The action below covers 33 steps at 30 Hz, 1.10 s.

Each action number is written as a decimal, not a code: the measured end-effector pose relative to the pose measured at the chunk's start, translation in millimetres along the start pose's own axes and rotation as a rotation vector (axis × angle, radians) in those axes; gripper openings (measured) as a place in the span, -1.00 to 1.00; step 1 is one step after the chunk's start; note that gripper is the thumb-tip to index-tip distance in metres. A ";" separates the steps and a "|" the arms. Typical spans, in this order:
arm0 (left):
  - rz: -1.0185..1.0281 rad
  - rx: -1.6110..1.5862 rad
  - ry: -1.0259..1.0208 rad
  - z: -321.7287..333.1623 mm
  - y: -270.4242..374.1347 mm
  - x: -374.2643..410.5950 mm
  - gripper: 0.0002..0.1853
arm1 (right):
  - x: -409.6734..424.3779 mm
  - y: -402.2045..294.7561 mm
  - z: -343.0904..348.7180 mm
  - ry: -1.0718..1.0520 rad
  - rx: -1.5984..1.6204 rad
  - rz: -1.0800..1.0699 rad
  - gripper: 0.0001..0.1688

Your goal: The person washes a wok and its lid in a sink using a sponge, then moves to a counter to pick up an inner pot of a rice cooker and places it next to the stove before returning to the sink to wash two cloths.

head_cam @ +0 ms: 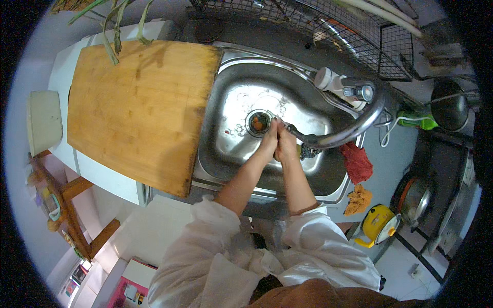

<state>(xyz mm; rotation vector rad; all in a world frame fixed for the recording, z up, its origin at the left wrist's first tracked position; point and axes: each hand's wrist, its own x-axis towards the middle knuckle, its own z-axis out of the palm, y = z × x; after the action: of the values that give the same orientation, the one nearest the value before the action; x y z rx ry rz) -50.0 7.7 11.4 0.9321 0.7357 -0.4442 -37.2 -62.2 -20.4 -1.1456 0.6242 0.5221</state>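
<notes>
Over the stainless steel sink basin (238, 148), my left hand (270, 139) and my right hand (286, 143) are pressed together. The dark outlet of the curved chrome faucet spout (339, 139) is right beside my right fingers. What looks like running water shows at my fingertips, but it is blurred. My palms face each other, so anything between them is hidden. Just beyond my left hand is the round drain (259, 123), with orange bits inside. A dark scouring pad (309, 151) lies in the basin, partly behind my right hand.
A large wooden board (142, 111) covers the left side, up to the sink. To the right lie a red cloth (357, 163), an orange cloth (358, 200), a yellow electric pot (377, 223) and a lidded pan (415, 200). A wire rack (346, 42) stands behind.
</notes>
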 end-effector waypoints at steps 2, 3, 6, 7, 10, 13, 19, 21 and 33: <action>0.112 -0.021 -0.128 2.4 -34.5 3.6 -0.25 | -4.0 -4.5 -23.2 0.021 0.020 -0.119 -0.73; 0.083 -0.070 -0.229 2.0 -34.7 -3.3 -0.27 | -10.7 -11.0 -31.2 -0.019 0.026 -0.163 -0.72; 0.068 0.093 -0.471 -4.5 -23.8 -31.6 -0.26 | -53.7 -48.1 -15.7 -0.022 0.007 -0.252 -0.81; 0.099 0.230 -0.445 -1.3 -21.2 -39.1 -0.21 | -71.5 -59.0 -8.7 -0.026 0.039 -0.236 -0.88; -0.034 0.196 -0.529 14.7 3.1 -71.4 -0.36 | -86.6 -60.9 -14.6 -0.080 -0.192 -0.344 -0.75; -0.028 0.647 -0.472 26.7 17.3 -91.2 -0.44 | -106.1 -72.8 -11.8 -0.107 -0.247 -0.351 -0.75; 0.376 1.032 -0.150 37.0 -2.0 -97.7 -0.69 | -128.7 -86.0 -2.6 0.008 -0.373 -0.459 -0.70; 0.334 1.073 -0.017 46.1 5.8 -110.6 -0.73 | -130.0 -84.9 -1.5 0.060 -0.358 -0.477 -0.61; 0.431 1.208 0.010 39.9 9.3 -136.5 -0.77 | -142.7 -77.7 10.6 0.213 -0.362 -0.637 -0.48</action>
<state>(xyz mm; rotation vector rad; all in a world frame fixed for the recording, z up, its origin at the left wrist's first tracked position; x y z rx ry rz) -121.7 -16.2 132.2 2.1684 0.1856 -0.4860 -86.0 -87.0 133.0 -1.6700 0.3162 -0.0413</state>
